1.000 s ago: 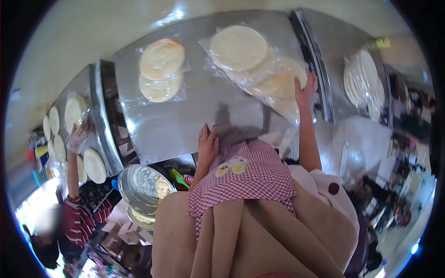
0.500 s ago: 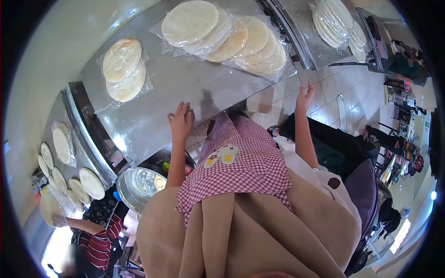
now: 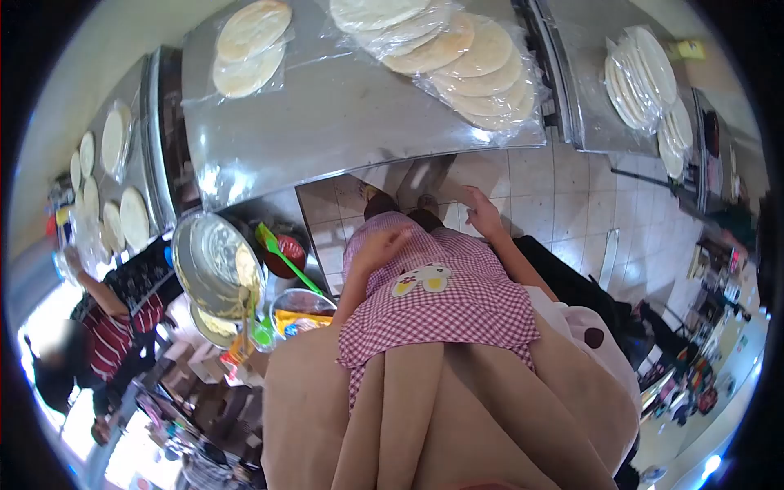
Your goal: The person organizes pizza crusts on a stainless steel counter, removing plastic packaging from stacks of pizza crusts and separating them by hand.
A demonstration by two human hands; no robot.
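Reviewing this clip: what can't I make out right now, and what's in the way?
All in the head view:
- Far flatbread on the steel table: cut off by the top edge.
- Count of overlapping flatbreads: upper ones cover lower ones.
- Whether the left hand touches the apron: its back hides the underside.
- What the co-worker's hand handles: blur and glare.
- Print on the yellow packet: too small.

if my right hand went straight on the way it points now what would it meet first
Your right hand would probably meet the near edge of the metal table first; depth is unclear, so it might pass above or below it.
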